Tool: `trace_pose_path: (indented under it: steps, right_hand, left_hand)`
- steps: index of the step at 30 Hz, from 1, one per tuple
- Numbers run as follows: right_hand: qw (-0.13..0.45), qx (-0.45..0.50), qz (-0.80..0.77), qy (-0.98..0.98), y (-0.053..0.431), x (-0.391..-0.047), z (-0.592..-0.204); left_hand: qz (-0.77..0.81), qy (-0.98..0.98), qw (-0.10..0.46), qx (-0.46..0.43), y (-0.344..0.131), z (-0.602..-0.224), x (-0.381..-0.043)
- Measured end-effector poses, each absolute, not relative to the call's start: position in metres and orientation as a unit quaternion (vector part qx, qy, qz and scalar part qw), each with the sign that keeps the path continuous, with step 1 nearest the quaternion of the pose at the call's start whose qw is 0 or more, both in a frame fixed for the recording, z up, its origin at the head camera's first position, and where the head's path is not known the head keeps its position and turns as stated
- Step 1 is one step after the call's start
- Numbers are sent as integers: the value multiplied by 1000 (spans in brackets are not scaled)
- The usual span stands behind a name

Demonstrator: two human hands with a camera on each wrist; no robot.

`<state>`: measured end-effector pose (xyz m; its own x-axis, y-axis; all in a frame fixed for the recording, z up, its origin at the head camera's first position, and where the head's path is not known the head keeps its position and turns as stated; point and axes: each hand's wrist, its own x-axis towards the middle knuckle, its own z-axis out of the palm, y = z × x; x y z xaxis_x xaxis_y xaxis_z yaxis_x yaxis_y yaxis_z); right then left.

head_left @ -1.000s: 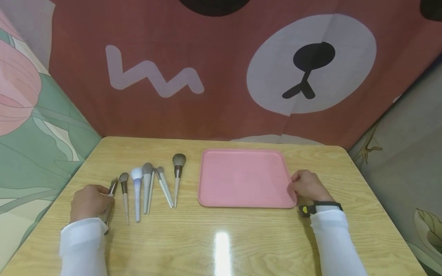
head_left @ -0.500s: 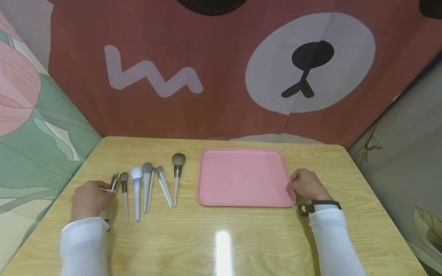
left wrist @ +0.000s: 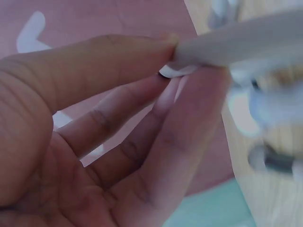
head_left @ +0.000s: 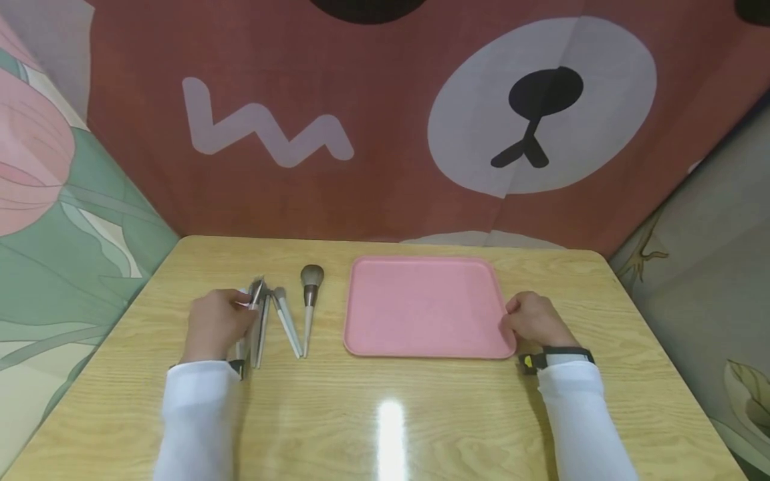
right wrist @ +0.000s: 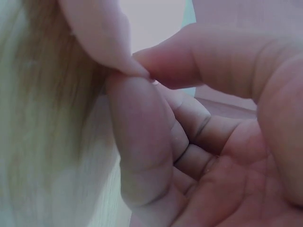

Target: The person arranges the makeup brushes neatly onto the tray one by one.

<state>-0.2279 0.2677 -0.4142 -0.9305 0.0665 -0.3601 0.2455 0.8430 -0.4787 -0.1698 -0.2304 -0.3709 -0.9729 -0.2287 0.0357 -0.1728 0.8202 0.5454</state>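
Note:
My left hand (head_left: 218, 325) pinches a makeup brush (head_left: 257, 292) between thumb and fingertips, held over other brushes in the row. In the left wrist view the pale brush handle (left wrist: 251, 40) runs off to the right from the fingertips. On the far right, my right hand (head_left: 535, 321) pinches the right edge of a pink tray (head_left: 427, 307) lying on the table. Close up in the right wrist view, the tray's rim (right wrist: 102, 38) sits between thumb and forefinger. Several makeup brushes lie left of the tray, among them a large fluffy brush (head_left: 309, 294); my left hand hides some.
Two slim brushes (head_left: 287, 322) slant between my left hand and the large brush. The wooden table (head_left: 337, 414) runs back to a red wall cloth (head_left: 385, 200) with a cartoon bear. A patterned cloth (head_left: 72, 267) hangs along the left side.
My left hand has lifted the brush from the left end of the row and carried it right, over the other brushes. The right hand stays at the tray's edge.

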Motion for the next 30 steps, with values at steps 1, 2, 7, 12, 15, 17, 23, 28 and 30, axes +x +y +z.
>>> trace_pose_path:
  steps: [1,2,7,12,15,17,23,28,30]
  right_hand:
    - [167,80,-267,946,268,-228,-414]
    - [167,81,-267,946,268,-229,-413]
    - [171,84,-270,944,267,-230,-411]
    - [169,83,-275,943,264,-229,-412]
    - [162,68,-283,943,262,-229,-415]
    - [156,55,-287,944,260,-228,-417]
    - [145,34,-294,944,252,-228,-420]
    - [146,31,-300,942,248,-228,-418]
    - [146,32,-300,942,247,-228,-418]
  left_hand:
    - [-282,-953,51,101,-225,-370,-172]
    - [-282,-953,52,95,-219,-370,-174]
    - [-305,-949,43,75,-194,-368,-184]
    - [-323,-943,38,63,-173,-371,-193]
    - [-326,-943,41,58,-162,-375,-197]
    - [-328,-942,40,58,-154,-377,-199]
    - [-329,-941,49,54,-136,-382,-207]
    - [-328,-941,60,63,-125,-384,-212]
    - [-330,-940,58,64,-121,-385,-214]
